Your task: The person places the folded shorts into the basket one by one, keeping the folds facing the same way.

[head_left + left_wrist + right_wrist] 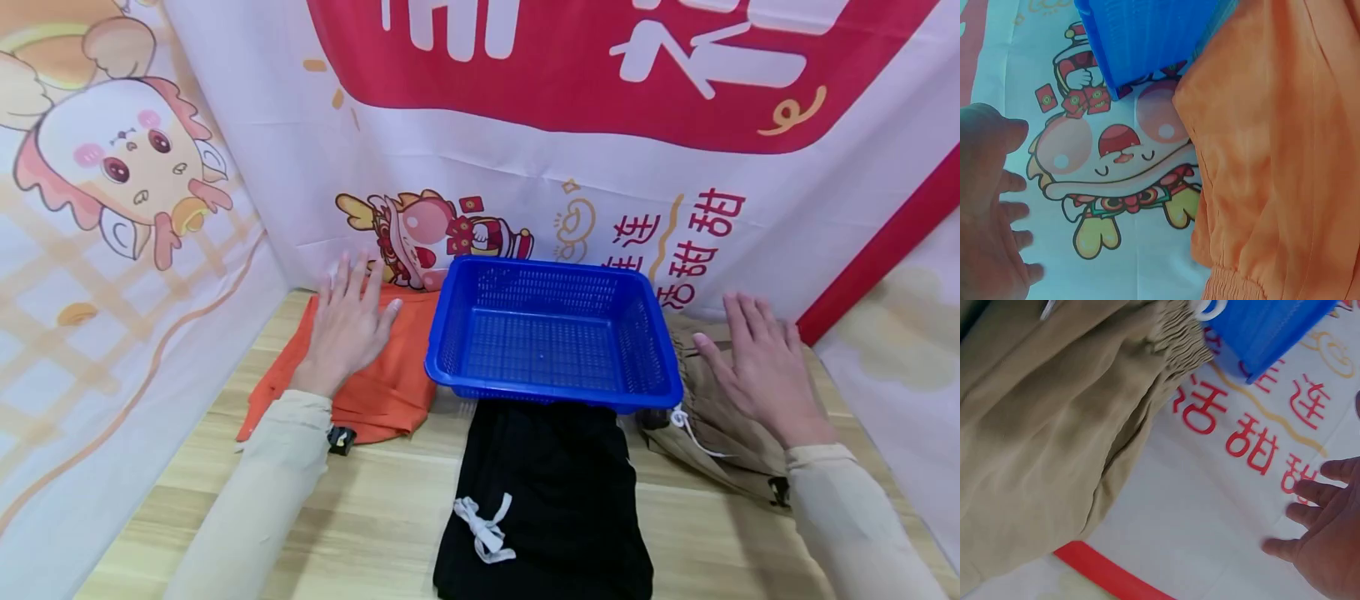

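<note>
Fingers (371,292) of both hands are stretched out loosely, with thumbs set apart, and nothing is gripped. In the head view, the left hand (348,333) is seen over an orange garment (390,379) and the right hand (765,371) over a khaki garment (708,400); whether either cloth is touched cannot be told. Between these garments, a blue basket (555,395) with mesh walls is set close to a printed backdrop (517,158). On the near side of the basket, a folded black garment (558,483) is laid on a wood-patterned table (375,517), its white drawstring (486,531) tied in a bow.

By the left wrist view, a gathered edge of the orange garment is revealed, along with the left hand's separated fingertips and the face of a cartoon figure (1116,150). By the right wrist view, the khaki garment's gathered band is shown beside a basket corner, near red lettering (1254,444). The black garment is plainly shown only in the head view.

Its far end is hidden by the basket's front rim, and its near end is cut off by the lower border. Both pale sleeves (255,492) are cropped, as is the large white lettering (465,25) above. In the right wrist view, the right thumb is almost wholly out of frame. A small dark item (341,440) at the left cuff cannot be clearly made out.
</note>
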Available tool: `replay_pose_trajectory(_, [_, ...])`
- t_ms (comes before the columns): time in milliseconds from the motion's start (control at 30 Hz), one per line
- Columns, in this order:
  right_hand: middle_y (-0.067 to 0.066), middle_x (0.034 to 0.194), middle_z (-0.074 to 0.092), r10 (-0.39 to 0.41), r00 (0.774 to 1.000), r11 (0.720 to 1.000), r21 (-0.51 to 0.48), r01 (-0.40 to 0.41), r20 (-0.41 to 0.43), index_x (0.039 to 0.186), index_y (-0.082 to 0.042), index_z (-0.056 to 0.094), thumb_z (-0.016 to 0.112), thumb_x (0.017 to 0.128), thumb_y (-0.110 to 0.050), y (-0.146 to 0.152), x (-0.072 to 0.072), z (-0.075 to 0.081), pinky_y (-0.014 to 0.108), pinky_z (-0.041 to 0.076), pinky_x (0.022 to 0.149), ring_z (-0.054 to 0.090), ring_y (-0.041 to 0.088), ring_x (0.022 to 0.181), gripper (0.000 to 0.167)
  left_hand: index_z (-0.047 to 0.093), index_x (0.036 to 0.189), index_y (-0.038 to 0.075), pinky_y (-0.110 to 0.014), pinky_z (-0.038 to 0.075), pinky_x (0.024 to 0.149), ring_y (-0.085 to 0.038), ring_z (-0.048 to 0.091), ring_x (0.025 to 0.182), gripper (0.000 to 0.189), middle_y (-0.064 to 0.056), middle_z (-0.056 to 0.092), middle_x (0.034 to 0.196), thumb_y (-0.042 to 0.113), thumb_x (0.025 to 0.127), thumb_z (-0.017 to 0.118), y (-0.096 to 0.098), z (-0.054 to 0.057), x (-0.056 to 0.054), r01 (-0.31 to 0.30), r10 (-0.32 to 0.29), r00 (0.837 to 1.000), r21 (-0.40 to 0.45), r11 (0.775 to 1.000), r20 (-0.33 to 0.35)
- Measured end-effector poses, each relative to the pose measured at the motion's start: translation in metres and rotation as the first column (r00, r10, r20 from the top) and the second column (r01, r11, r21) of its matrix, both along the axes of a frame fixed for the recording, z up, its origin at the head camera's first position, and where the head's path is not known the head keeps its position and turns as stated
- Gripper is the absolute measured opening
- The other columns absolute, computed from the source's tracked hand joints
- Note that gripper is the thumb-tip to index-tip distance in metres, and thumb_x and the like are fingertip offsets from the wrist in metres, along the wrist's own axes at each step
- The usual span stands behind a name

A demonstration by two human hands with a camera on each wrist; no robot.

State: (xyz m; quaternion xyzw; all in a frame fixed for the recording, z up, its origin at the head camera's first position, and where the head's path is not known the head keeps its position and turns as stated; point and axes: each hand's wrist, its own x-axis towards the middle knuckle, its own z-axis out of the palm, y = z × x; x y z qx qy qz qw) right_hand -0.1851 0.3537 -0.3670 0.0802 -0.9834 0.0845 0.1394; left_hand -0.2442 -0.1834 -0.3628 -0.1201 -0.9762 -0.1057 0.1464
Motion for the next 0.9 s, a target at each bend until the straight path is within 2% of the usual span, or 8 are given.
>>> replay_pose_trajectory(67, [0.032,0.157,0.029,0.004,1.0,0.998,-0.055,-0.004,0.009,0.158,0.002,0.025,0.04,0.106,-0.052,-0.003,0.004,0.003,0.072,0.017,0.112,0.025,0.054,0.143,0.076,0.027,0.158,-0.001,-0.061,0.015,0.12,-0.043,0.016,0.151,0.066,-0.025,0.024,0.162,0.037,0.108,0.045,0.001,0.0,0.001,0.016,-0.018,1.0,0.089,0.996,0.015])
replay_pose_trajectory(167, [0.029,0.135,0.055,0.023,0.999,0.989,-0.149,-0.018,0.031,0.145,0.002,0.048,0.048,0.106,-0.048,-0.008,0.014,0.009,0.071,0.041,0.094,0.054,0.052,0.117,0.063,0.045,0.148,-0.001,-0.061,0.038,0.109,-0.043,0.045,0.134,0.055,-0.025,0.048,0.146,0.033,0.106,0.052,0.003,0.0,0.005,0.032,-0.053,0.995,0.232,0.972,0.084])
replay_pose_trajectory(233, [0.022,0.12,0.066,0.042,0.998,0.981,-0.19,-0.031,0.056,0.134,-0.001,0.06,0.052,0.105,-0.046,-0.011,0.02,0.012,0.064,0.05,0.085,0.064,0.043,0.102,0.054,0.056,0.137,0.0,-0.057,0.047,0.099,-0.039,0.057,0.119,0.045,-0.02,0.061,0.13,0.031,0.104,0.055,0.004,0.003,0.007,0.031,-0.082,0.985,0.31,0.95,0.154])
replay_pose_trajectory(333, [0.01,0.1,0.073,0.08,0.993,0.975,-0.215,-0.06,0.087,0.119,-0.005,0.07,0.056,0.104,-0.045,-0.016,0.028,0.016,0.05,0.055,0.073,0.068,0.029,0.086,0.045,0.067,0.117,0.002,-0.05,0.053,0.088,-0.032,0.065,0.101,0.03,-0.015,0.07,0.109,0.027,0.103,0.059,0.005,0.009,0.012,0.031,-0.135,0.957,0.372,0.928,0.256])
replay_pose_trajectory(433, [0.002,0.089,0.072,0.122,0.984,0.973,-0.212,-0.092,0.133,0.11,-0.007,0.074,0.058,0.103,-0.044,-0.02,0.033,0.019,0.039,0.053,0.067,0.065,0.021,0.079,0.041,0.071,0.106,0.003,-0.043,0.054,0.079,-0.027,0.065,0.089,0.025,-0.01,0.07,0.097,0.026,0.101,0.06,0.005,0.017,0.018,0.041,-0.189,0.911,0.375,0.926,0.366])
replay_pose_trajectory(567, [-0.007,0.08,0.068,0.189,0.959,0.965,-0.223,-0.141,0.211,0.1,-0.011,0.075,0.06,0.103,-0.042,-0.027,0.042,0.022,0.03,0.051,0.063,0.062,0.013,0.073,0.034,0.072,0.1,0.003,-0.035,0.052,0.067,-0.023,0.062,0.077,0.025,-0.007,0.068,0.087,0.026,0.101,0.061,0.008,0.028,0.027,0.083,-0.259,0.818,0.34,0.937,0.514])
replay_pose_trajectory(700, [-0.015,0.076,0.065,0.26,0.929,0.955,-0.213,-0.207,0.264,0.095,-0.018,0.075,0.063,0.101,-0.042,-0.035,0.05,0.021,0.026,0.051,0.064,0.06,0.006,0.069,0.027,0.075,0.098,0.004,-0.031,0.05,0.062,-0.02,0.06,0.071,0.025,-0.004,0.067,0.08,0.027,0.1,0.064,0.015,0.033,0.034,0.147,-0.315,0.737,0.312,0.938,0.599])
replay_pose_trajectory(900, [-0.016,0.073,0.061,0.318,0.896,0.943,-0.199,-0.265,0.31,0.092,-0.026,0.072,0.063,0.099,-0.048,-0.045,0.057,0.012,0.025,0.048,0.061,0.055,0.002,0.066,0.025,0.079,0.096,0.008,-0.028,0.047,0.058,-0.015,0.056,0.066,0.026,0.003,0.064,0.072,0.032,0.098,0.069,0.029,0.03,0.041,0.254,-0.396,0.669,0.307,0.917,0.63])
